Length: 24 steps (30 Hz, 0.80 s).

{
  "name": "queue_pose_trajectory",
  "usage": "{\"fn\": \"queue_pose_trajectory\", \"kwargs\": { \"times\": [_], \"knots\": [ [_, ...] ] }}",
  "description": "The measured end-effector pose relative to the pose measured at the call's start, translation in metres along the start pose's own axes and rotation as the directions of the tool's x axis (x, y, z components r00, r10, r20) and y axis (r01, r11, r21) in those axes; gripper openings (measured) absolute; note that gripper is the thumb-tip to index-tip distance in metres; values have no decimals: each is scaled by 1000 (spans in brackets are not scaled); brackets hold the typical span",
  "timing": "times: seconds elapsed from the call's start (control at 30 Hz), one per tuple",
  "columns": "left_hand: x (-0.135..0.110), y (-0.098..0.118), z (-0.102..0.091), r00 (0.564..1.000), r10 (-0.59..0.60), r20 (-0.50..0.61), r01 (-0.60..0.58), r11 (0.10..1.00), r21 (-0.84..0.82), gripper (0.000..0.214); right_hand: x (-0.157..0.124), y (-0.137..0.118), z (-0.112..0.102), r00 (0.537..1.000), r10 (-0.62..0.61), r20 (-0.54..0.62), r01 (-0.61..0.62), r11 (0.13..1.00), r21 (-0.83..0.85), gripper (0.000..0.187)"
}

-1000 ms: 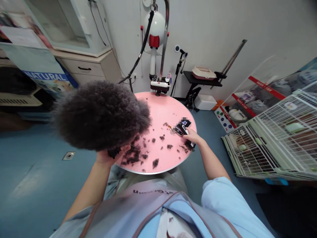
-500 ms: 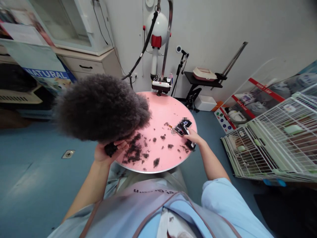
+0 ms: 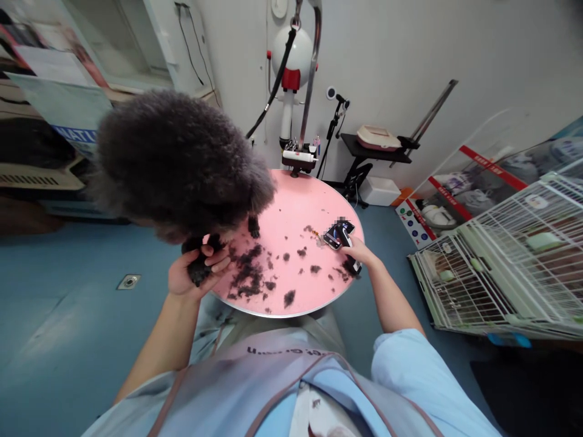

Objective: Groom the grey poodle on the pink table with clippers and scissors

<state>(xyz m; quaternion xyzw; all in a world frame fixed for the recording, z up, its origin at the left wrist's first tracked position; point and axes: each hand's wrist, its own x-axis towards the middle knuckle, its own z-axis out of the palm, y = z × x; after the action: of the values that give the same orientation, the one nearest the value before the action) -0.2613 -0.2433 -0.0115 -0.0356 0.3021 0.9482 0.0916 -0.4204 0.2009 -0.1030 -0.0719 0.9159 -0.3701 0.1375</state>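
Observation:
A dark, fluffy dog [image 3: 175,161] stands at the left edge of a round pink table [image 3: 296,206]. My left hand [image 3: 194,276] is closed around one of the dog's dark paws below its body. My right hand [image 3: 359,254] rests at the table's right edge, fingers curled on a black and white hair clipper [image 3: 348,250]. Just beyond the clipper lies a phone [image 3: 336,233]. Dark clumps of cut fur [image 3: 248,279] are scattered over the pink top.
A grooming arm and a white blower [image 3: 294,54] rise behind the table. White wire cages [image 3: 505,261] stand at the right. A black side table with a pink tray [image 3: 377,138] is by the wall. Cabinets [image 3: 136,54] line the left.
The dog has risen and shifted up and left. My left hand has come out from under it and now grips a paw. My right hand has stayed put.

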Motion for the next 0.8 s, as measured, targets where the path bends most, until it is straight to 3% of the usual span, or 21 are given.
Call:
{"fn": "queue_pose_trajectory", "kwargs": {
  "times": [0.33, 0.5, 0.63, 0.73, 0.8],
  "knots": [
    [0, -1, -2, 1000, 24, -4, -24, 1000, -1, 9, 2, 4, 4, 1000, 3, -18, -2, 1000, 27, 46],
    [-1, -2, -2, 1000, 27, 1, -27, 1000, -8, 8, 1, 3, -4, 999, 3, -36, -1, 999, 40, 47],
    [2, 1, 4, 996, 51, 78, -55, 997, 53, 8, -13, -8, 3, 997, 23, -70, -9, 982, 188, 50],
    [5, 13, 26, 969, 75, 237, -121, 975, 186, 14, -36, -18, 34, 992, 117, -50, -79, 872, 483, 39],
    [7, 26, 49, 928, 91, 361, -190, 950, 247, 19, -52, -20, 57, 988, 147, 53, -141, 695, 705, 27]
  ]
}}
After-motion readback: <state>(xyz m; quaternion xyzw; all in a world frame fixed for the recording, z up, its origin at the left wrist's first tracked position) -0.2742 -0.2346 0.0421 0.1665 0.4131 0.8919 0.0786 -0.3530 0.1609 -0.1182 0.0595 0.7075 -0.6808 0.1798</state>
